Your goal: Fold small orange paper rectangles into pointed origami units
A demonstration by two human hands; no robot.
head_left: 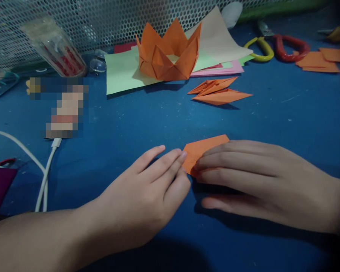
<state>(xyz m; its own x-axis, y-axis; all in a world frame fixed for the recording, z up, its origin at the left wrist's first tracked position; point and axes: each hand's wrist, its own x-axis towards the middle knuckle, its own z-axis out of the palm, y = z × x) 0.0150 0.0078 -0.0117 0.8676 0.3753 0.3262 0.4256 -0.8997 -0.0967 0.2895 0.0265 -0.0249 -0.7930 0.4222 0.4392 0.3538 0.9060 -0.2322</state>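
Note:
A small piece of folded orange paper (205,147) lies on the blue table in front of me. My left hand (155,192) is closed at the paper's left corner, thumb and fingertips together there; the little finger sticks out apart. Across the paper's right part lies my right hand (260,181), fingers stretched out flat and thumb apart, hiding that side. Beyond my hands, several folded pointed orange paper pieces (221,94) rest on the table. Behind them stands an orange origami piece (170,56) with a ring of upright points, partly on light green paper (121,75).
Scissors with yellow and red handles (290,47) lie at the back right, beside orange paper pieces (320,62). A clear jar (56,49) leans by the perforated metal mesh (107,22). On the left, a white cable (49,166) runs to a blurred-out object (68,109).

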